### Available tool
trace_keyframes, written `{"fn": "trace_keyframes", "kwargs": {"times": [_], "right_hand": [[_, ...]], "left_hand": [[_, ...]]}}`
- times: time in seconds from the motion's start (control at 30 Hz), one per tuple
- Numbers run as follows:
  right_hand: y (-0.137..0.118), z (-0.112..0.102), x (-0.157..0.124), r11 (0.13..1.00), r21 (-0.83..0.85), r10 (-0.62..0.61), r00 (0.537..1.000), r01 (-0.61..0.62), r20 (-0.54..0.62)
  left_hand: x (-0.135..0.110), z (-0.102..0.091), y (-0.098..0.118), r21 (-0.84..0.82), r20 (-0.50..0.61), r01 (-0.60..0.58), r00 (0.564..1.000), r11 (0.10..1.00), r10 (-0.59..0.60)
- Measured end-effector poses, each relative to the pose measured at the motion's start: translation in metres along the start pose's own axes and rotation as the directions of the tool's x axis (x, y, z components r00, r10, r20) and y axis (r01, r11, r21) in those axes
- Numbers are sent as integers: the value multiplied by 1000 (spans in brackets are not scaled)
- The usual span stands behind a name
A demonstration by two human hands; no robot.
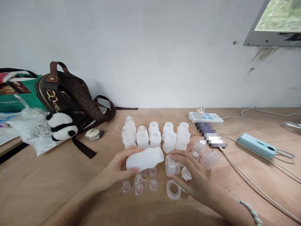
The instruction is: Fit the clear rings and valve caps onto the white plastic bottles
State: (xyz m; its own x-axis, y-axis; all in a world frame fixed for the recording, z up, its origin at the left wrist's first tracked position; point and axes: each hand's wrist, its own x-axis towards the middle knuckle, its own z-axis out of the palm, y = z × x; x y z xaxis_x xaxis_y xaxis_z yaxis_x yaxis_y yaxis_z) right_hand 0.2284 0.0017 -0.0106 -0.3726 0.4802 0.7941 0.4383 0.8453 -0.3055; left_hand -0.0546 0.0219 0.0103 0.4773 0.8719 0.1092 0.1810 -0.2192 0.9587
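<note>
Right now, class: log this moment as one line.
left hand: holds bottle sideways | right hand: fingers on clear collar | table: upright bottles

A milky, translucent white is shown by the bottle (145,158) and by the bottle group (155,135) behind it. Left of that group, a dark brown bag (70,94) with a woven monogram pattern and tan straps is seen, and a black-and-white panda plush (60,126) is hung from it. Right of the group, a white power strip (206,117) with pale blue sockets and a light blue device (256,145) are laid on the light wooden table (47,179).
</note>
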Motion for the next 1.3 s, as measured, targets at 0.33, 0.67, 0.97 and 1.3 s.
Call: {"fn": "trace_keyframes", "kwargs": {"times": [0.33,0.67,0.97,1.3], "right_hand": [[2,-8,10,998,-30,-65,996,63,-63],[1,-5,6,975,-105,-203,978,197,-54],[3,-8,2,995,-6,98,995,-98,10],[2,-8,2,790,385,374,873,-476,312]], "left_hand": [[18,20,11,-213,22,244,969,946,-245],[15,38,6,-332,29,349,933,877,-360],[5,26,-4,55,-83,-177,980,983,181],[2,34,4,-27,-208,59,976,998,-64]]}}
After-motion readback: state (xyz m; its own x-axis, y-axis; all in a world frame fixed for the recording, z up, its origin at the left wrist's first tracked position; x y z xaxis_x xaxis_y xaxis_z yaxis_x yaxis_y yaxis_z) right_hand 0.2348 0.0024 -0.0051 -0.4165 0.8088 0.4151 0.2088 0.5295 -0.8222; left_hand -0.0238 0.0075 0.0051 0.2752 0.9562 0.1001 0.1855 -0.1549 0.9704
